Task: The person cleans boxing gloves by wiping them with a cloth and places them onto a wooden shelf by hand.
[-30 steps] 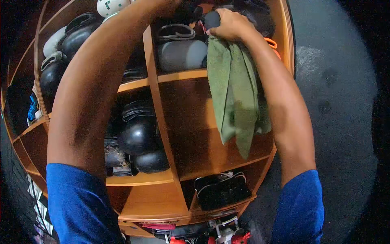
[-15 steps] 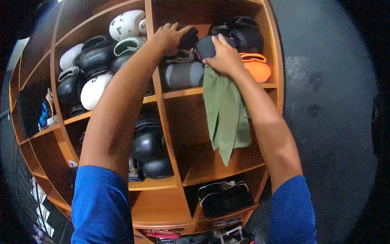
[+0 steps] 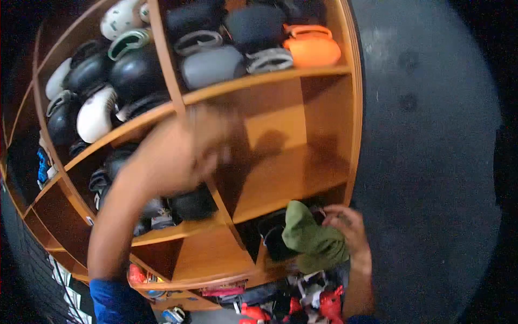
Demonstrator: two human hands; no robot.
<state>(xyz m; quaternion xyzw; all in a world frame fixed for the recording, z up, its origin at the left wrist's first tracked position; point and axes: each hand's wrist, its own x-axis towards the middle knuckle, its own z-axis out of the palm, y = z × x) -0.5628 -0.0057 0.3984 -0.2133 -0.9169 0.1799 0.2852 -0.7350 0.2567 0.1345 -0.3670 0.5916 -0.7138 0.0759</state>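
My right hand (image 3: 349,229) is closed on a green cloth (image 3: 315,240), bunched up in front of the lowest right compartment. A black item with pale trim (image 3: 275,240) lies partly hidden behind the cloth. My left hand (image 3: 208,143), smeared by motion, is in front of the upright divider in the middle of the shelf unit; its fingers cannot be made out. Above it, a grey boxing glove (image 3: 213,67) and an orange boxing glove (image 3: 313,51) sit in the top right compartment, with black gloves (image 3: 256,24) behind them.
The wooden shelf unit (image 3: 324,162) fills the left and middle. Black and white boxing gloves (image 3: 97,113) crowd its left compartments. Red gear (image 3: 329,305) lies at the bottom near my right arm. A dark floor (image 3: 426,178) runs along the right.
My right hand has moved down from the top compartment with the green cloth, which is now bunched. My left hand has left the top shelf and dropped lower. The view has tilted downward.
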